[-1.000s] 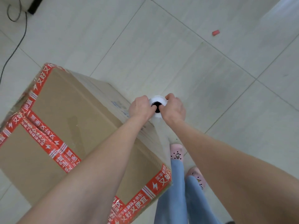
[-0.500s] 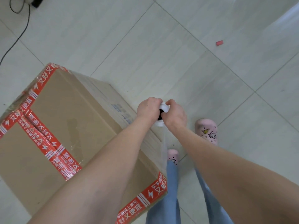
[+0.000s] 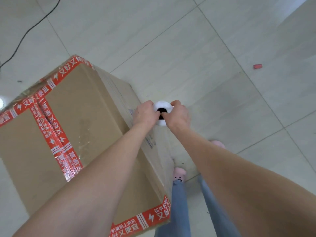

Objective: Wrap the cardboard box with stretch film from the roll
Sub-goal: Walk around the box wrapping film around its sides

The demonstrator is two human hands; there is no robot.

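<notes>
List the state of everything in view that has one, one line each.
Brown cardboard box with red printed tape: closed, taped shut, standing on the floor.
White stretch film roll: upright beside the box, gripped at its top.
Left hand: grips the roll.
Right hand: grips the roll.

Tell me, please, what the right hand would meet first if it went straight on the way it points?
The stretch film roll, which the right hand grips; just past it is the left hand, then probably the cardboard box, though depth is unclear.
</notes>
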